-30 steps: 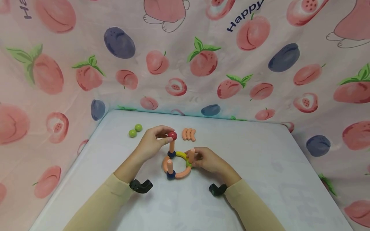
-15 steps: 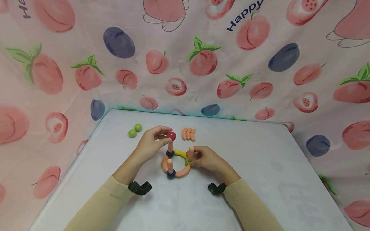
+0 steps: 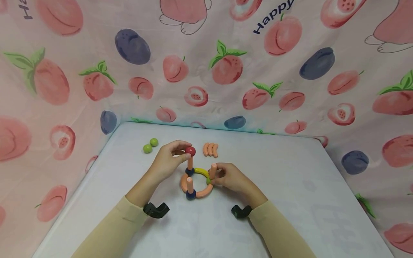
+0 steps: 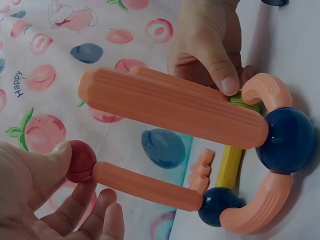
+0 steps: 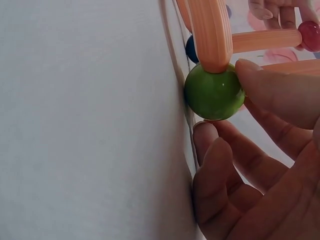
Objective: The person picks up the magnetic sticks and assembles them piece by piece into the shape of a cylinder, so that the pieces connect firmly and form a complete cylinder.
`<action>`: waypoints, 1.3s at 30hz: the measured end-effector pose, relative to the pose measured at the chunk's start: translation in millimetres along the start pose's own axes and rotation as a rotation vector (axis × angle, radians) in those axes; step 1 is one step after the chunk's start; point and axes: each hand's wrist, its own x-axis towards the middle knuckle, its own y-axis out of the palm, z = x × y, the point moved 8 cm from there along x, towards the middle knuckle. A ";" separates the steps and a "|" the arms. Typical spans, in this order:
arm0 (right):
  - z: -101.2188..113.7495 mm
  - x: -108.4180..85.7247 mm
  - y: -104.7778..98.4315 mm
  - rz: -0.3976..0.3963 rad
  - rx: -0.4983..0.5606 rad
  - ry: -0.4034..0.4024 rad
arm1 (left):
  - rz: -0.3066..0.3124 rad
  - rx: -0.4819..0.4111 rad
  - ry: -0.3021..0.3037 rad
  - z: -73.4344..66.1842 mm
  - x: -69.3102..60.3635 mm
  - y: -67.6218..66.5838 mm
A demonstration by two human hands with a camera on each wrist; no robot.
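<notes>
My left hand (image 3: 171,157) pinches a red ball (image 3: 190,151) between thumb and fingers. This ball sits atop an upright orange rod (image 4: 147,186) that rises from a dark blue ball (image 4: 217,206). Below lies a ring of curved orange rods (image 3: 204,192), a yellow curved rod (image 3: 201,172) and balls. At the ring's right side my right hand (image 3: 233,177) grips a green ball (image 5: 215,92), with the thumb on it and fingertips underneath. Another upright rod (image 3: 213,171) stands on the green ball. The near blue ball (image 4: 286,140) carries a third rod (image 3: 189,185), whose top is bare.
Two loose green balls (image 3: 150,145) lie at the back left of the white table (image 3: 277,165). Three curved orange rods (image 3: 210,150) rest side by side behind the ring. A fruit-print cloth (image 3: 196,71) hangs along the back and left.
The red ball and its rod have shifted slightly left with my left hand. My right hand and the green ball have also moved a little left. Both holds stay the same.
</notes>
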 end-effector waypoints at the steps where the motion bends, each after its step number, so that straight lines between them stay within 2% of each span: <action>1: 0.4 -0.1 0.1 0.000 0.000 -0.004 | 0.000 -0.001 0.003 0.0 -0.1 -0.1; 12: 3.9 -1.8 0.7 -0.001 0.011 -0.037 | 0.009 -0.026 0.012 0.7 -0.6 -0.2; 17: 3.7 -0.7 0.6 -0.009 -0.005 -0.042 | 0.013 -0.037 0.005 5.2 -0.7 -8.8; 20: 2.9 0.6 1.2 -0.013 -0.016 -0.035 | 0.004 -0.033 -0.006 11.3 -0.6 -22.9; 24: 0.7 3.3 1.3 -0.006 -0.023 -0.015 | -0.050 -0.003 -0.033 23.0 0.0 -53.0; 29: -1.1 7.3 -0.1 0.001 -0.024 0.005 | -0.130 0.025 -0.079 45.6 1.3 -94.2; 31: -2.1 8.6 -0.2 0.004 -0.024 0.019 | -0.152 0.051 -0.096 56.7 2.4 -106.6; 35: -3.1 10.6 0.3 0.014 -0.020 0.043 | -0.185 0.115 -0.154 80.6 6.4 -122.8; 39: -1.3 12.9 0.3 0.022 -0.026 0.039 | -0.199 0.129 -0.237 102.6 10.5 -128.7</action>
